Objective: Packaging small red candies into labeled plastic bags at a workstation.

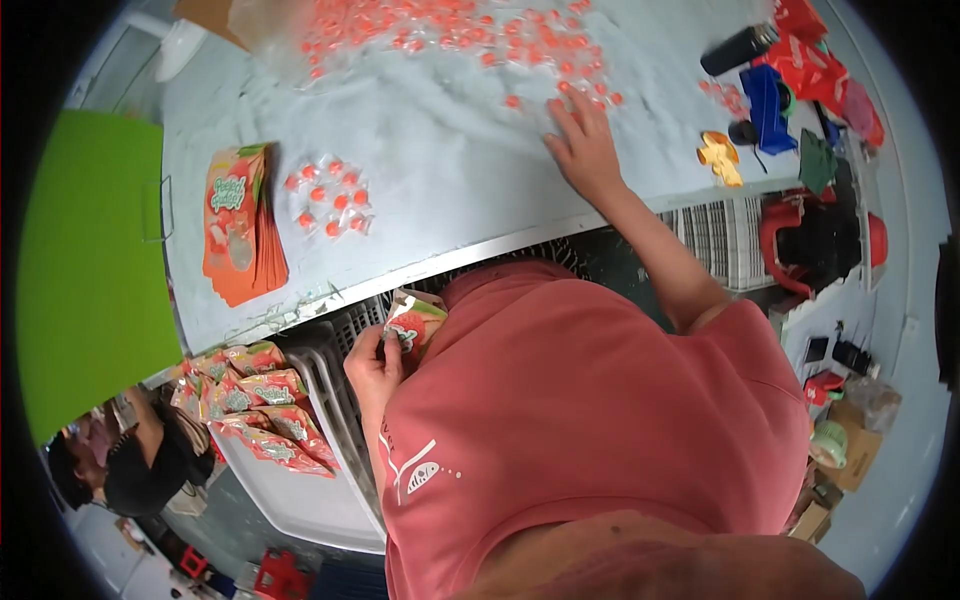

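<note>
Left hand [374, 368]: gripping 1 pouch [418, 318]; right hand [583, 145]: spread beside many wrapped pieces [442, 46]; pouch stacks [235, 215]: 1

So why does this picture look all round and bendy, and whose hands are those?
No robot here! A person wears a camera on their head, looking down; its very wide lens bends straight edges. The hands are that person's own bare ones. The left hand holds a shiny red-and-tan printed pouch near the body. The right hand reaches over the pale blue-grey table, by a wide scatter of small orange pieces in clear wrappers. A smaller group lies nearer, beside a stack of flat orange pouches.
</note>
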`<control>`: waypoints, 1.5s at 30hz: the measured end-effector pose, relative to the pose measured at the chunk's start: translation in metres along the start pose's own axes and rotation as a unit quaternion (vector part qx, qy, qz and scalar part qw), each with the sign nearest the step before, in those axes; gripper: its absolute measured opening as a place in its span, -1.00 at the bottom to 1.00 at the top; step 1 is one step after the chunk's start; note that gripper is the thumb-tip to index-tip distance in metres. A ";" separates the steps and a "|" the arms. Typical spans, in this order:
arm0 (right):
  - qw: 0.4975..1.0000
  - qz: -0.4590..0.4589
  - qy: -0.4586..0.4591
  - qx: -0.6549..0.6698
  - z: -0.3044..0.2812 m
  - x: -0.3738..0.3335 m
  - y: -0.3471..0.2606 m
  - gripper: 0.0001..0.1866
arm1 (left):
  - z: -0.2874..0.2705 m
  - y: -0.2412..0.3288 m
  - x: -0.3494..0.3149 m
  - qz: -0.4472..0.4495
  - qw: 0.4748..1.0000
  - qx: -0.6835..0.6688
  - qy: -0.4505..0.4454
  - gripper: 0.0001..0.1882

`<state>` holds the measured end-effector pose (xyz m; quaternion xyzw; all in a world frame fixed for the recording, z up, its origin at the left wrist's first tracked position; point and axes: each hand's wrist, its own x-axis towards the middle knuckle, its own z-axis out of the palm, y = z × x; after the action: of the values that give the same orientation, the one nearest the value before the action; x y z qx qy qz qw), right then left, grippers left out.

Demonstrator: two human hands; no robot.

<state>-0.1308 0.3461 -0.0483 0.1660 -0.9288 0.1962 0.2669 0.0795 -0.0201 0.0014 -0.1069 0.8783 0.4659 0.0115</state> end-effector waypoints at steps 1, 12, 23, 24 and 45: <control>1.000 0.008 0.000 0.000 0.007 -0.003 0.004 -0.59 | 0.001 0.002 0.000 -0.006 1.000 0.004 -0.004 -0.92; 0.987 0.103 0.083 0.092 0.016 0.011 0.035 -0.63 | 0.003 0.013 -0.010 -0.033 0.999 0.043 0.010 -0.90; 0.953 0.103 0.048 0.280 0.022 -0.008 0.008 -0.71 | 0.005 0.021 -0.003 0.007 0.998 0.063 0.010 -0.88; 0.940 0.149 0.061 0.302 0.022 -0.008 0.011 -0.71 | 0.004 0.019 -0.003 0.007 0.998 0.064 0.009 -0.88; 0.993 0.004 -0.033 0.117 0.030 -0.005 0.013 -0.69 | 0.004 0.023 -0.006 -0.040 0.997 0.067 -0.006 -0.86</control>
<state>-0.1456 0.3448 -0.0784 0.1991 -0.9085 0.2987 0.2137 0.0804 -0.0032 0.0181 -0.1384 0.9024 0.4060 0.0422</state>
